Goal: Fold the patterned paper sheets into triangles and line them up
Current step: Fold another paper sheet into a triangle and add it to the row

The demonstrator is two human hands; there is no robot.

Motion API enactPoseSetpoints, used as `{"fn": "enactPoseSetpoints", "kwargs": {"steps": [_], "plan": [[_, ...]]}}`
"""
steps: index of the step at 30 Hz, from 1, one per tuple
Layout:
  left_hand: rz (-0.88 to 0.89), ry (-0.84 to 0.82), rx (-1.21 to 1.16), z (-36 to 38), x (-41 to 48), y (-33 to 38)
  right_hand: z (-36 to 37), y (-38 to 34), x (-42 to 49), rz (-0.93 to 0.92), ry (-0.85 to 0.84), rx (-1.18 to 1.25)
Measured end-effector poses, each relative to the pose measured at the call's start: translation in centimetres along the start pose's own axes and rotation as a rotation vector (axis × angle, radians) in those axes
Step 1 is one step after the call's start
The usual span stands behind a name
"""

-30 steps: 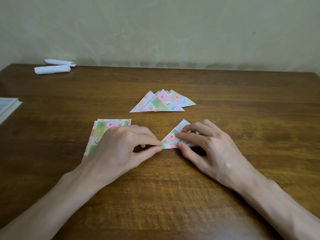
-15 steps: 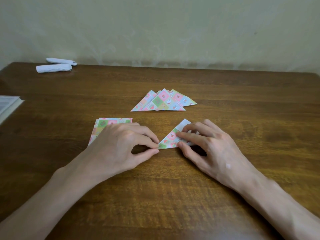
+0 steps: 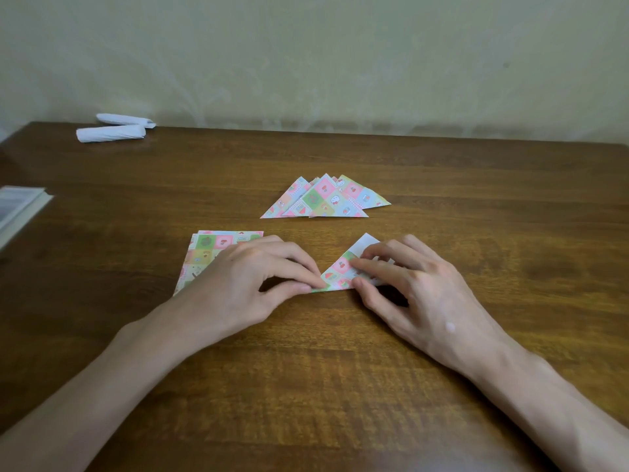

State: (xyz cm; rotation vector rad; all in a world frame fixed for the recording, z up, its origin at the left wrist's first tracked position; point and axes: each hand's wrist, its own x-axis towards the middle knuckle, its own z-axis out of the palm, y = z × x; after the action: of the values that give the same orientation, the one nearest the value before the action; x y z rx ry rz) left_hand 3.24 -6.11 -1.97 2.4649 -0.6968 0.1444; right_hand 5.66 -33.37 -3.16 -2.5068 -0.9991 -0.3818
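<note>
A patterned sheet, folded into a triangle with a white corner showing at its top, lies on the wooden table. My left hand pinches its left tip between thumb and forefinger. My right hand presses its fingertips and thumb down on the triangle's right half, hiding that part. Behind them, several finished patterned triangles overlap in a fanned pile. A stack of flat unfolded patterned sheets lies under and behind my left hand.
Two rolled white paper pieces lie at the table's far left corner. A book or stack of printed pages sits at the left edge. A pale wall rises behind the table.
My left thumb and forefinger have slid slightly left along the fold to the triangle's left tip. My right hand has stayed pressing on the paper.
</note>
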Motion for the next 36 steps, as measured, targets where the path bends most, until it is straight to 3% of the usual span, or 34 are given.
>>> {"fn": "enactPoseSetpoints", "kwargs": {"steps": [36], "plan": [[0.034, -0.112, 0.192, -2.3, -1.0, -0.3, -0.1, -0.1, 0.1, -0.041, -0.013, -0.013]]}}
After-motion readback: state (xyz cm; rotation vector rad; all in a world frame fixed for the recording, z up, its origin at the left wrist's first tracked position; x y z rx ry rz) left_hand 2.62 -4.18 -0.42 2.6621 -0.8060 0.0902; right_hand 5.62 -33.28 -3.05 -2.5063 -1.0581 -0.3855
